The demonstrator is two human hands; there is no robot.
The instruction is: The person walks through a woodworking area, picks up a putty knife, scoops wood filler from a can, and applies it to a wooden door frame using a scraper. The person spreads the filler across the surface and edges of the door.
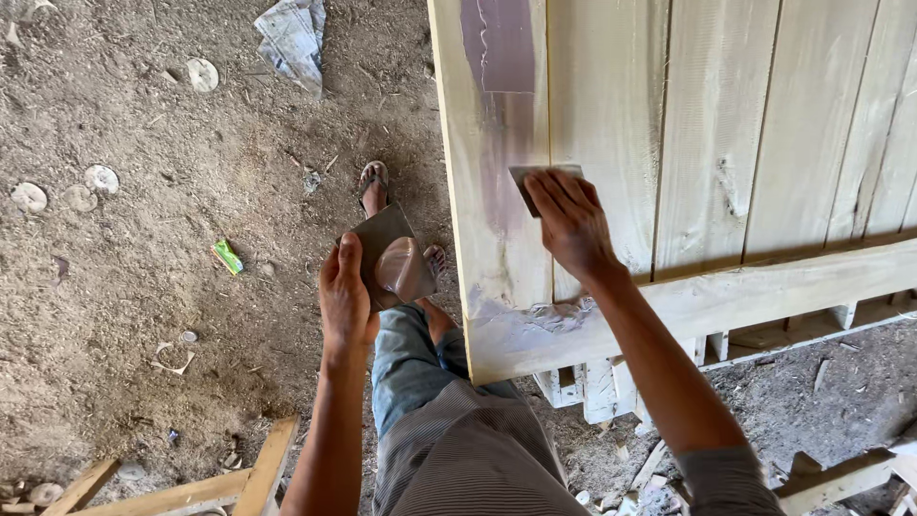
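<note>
My right hand (571, 222) presses a small flat metal scraper (535, 178) against a pale wooden plank panel (764, 124), on a joint between two boards. A greyish-pink streak of filler (501, 57) runs up the board above the scraper. My left hand (344, 296) holds a dark flat plate (377, 239) carrying a lump of pinkish filler (401, 269), out to the left of the panel over the ground. The panel's lower cross rail (745, 296) has patches of white filler near its left end.
The ground is bare dirt with round flat discs (100, 179), a crumpled newspaper (294, 36) and a green scrap (227, 256). My sandalled foot (373, 182) stands by the panel's edge. Wooden offcuts (258, 473) lie at the lower left; more scraps lie under the panel.
</note>
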